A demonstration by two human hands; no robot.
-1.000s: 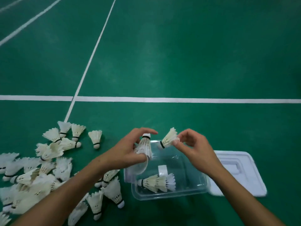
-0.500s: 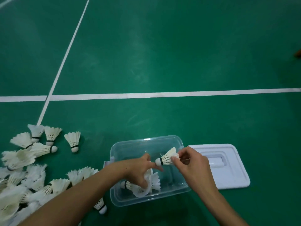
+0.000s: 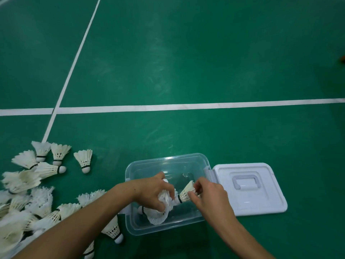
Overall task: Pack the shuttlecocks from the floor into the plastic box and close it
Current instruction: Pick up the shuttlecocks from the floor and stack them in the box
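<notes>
We saw the clear plastic box (image 3: 203, 161) sitting open on the green floor (image 3: 186, 62), and we take it as our landmark. Inside it, toward its near-left part, lay nested shuttlecocks (image 3: 157, 215), their white skirts spread against the box bottom. Our left hand (image 3: 155, 191) reached down into the box from its left side, fingers curled around the feathers of a shuttlecock (image 3: 165, 198) resting on top of those nested ones. Our right hand (image 3: 207, 195) came in over the box's right wall and pinched the feather end of another shuttlecock (image 3: 185, 193) between thumb and fingertips; that one was tilted, its cork end with the black band pointing left, toward the shuttlecock in the left hand. We could not tell whether the two actually touched.

Touching the right side of the box lay its white lid (image 3: 261, 199), flat on the floor, with a recessed handle (image 3: 245, 182) in its middle. To the left of the box a loose pile of shuttlecocks (image 3: 28, 199) covered the floor, and one single shuttlecock (image 3: 84, 159) stood apart from the pile on its cork, feathers up. One more (image 3: 113, 230) lay just beside the box's near-left corner. Beyond the box, well apart, a white court line (image 3: 186, 105) ran across the floor, met by a slanting line (image 3: 74, 60) on the far left.
</notes>
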